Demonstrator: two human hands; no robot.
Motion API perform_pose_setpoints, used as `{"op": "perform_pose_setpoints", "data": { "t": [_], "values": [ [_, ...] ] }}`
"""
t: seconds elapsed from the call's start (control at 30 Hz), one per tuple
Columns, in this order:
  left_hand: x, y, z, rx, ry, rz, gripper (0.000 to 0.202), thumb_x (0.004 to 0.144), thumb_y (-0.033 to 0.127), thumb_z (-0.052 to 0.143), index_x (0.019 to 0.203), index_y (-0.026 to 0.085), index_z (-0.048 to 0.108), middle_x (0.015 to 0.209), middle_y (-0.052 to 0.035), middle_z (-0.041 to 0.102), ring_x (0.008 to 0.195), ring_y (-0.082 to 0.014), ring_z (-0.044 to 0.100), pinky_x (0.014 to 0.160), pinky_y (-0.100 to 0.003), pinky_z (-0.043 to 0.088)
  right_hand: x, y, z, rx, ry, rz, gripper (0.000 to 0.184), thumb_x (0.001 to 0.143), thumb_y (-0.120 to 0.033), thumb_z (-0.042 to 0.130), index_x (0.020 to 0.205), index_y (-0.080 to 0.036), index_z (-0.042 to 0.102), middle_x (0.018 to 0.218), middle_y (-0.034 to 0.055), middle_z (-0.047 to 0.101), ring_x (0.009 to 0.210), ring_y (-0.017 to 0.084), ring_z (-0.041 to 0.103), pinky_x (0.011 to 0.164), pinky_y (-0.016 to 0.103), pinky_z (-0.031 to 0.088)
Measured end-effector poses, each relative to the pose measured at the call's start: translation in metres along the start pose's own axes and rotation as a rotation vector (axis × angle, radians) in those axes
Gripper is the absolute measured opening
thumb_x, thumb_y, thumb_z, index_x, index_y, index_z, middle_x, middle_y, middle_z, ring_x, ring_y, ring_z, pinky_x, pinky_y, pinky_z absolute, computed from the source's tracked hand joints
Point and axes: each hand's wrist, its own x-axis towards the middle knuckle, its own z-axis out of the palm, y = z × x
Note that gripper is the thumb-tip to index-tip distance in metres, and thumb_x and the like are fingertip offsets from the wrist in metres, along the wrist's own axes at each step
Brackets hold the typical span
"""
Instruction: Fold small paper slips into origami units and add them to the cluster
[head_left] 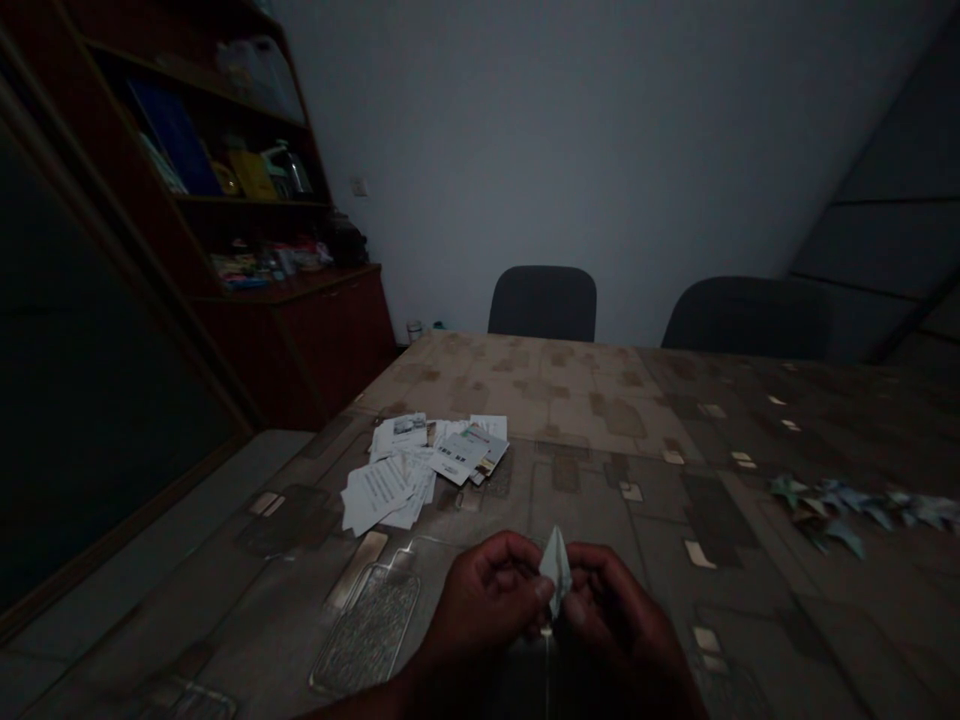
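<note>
Folded paper (556,565) was held over the tabletop (480,385), pinched in the grip of the left hand (495,602) and the right hand (619,612); for crisp folding, its layers were best kept aligned and pressed evenly.

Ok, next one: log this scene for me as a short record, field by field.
Held item: small folded paper, pointed end up
Left hand: grip on the paper, thumb across its lower part
Right hand: grip at the paper's right edge
Surface: table with a patterned covering
Left of centre: loose pile of printed papers
Far right: cluster of folded pieces
Background: two chairs, shelved cabinet at left
Light: dim
</note>
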Motion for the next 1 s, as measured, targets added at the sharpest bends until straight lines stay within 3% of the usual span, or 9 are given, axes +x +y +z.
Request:
{"op": "perform_pose_setpoints", "data": {
  "t": [0.23,0.5,0.67,0.8,1.0],
  "values": [
    [-0.006,0.003,0.001,0.078,0.04,0.065,0.039,0.063,0.045,0.084,0.075,0.014,0.064,0.055,0.0032,0.056,0.05,-0.0081,0.048,0.049,-0.018,0.037,0.001,0.003,-0.001,-0.031,0.012,0.025,0.029,0.082,-0.045,0.062,0.092,-0.018,0.066,0.074,0.0035,0.068,0.068,0.019,0.064,0.063,0.028,0.045],
    [-0.011,0.015,0.006,0.103,0.035,0.049,0.036,0.075,0.048,0.074,0.075,0.013,0.064,0.054,0.0011,0.058,0.052,-0.0101,0.052,0.054,-0.02,0.04,0.001,0.005,-0.002,-0.073,0.051,0.012,0.032,0.082,-0.047,0.062,0.094,-0.018,0.067,0.071,0.0026,0.067,0.065,0.018,0.059,0.062,0.027,0.044],
    [-0.01,0.012,0.007,0.044,0.019,0.06,0.037,0.068,0.044,0.081,0.077,0.015,0.061,0.056,0.0027,0.056,0.05,-0.0092,0.05,0.051,-0.019,0.039,0.0,0.004,-0.001,-0.015,0.027,0.045,0.036,0.083,-0.052,0.059,0.095,-0.018,0.066,0.073,0.0036,0.068,0.068,0.02,0.063,0.064,0.027,0.046],
    [-0.007,0.007,0.005,0.048,0.084,0.144,0.039,0.063,0.039,0.084,0.083,0.016,0.06,0.065,0.0025,0.057,0.057,-0.0098,0.051,0.056,-0.019,0.04,0.001,0.013,-0.001,-0.031,0.024,0.047,0.039,0.082,-0.056,0.06,0.093,-0.018,0.066,0.072,0.0025,0.066,0.067,0.019,0.061,0.064,0.027,0.046],
    [-0.008,0.009,0.005,0.144,0.049,0.074,0.034,0.065,0.04,0.08,0.071,0.015,0.058,0.059,0.0024,0.054,0.054,-0.0096,0.046,0.053,-0.02,0.035,0.002,0.017,-0.003,0.001,0.002,0.052,0.039,0.082,-0.055,0.062,0.095,-0.018,0.065,0.073,0.003,0.067,0.07,0.02,0.062,0.064,0.027,0.046]
  ]
}}
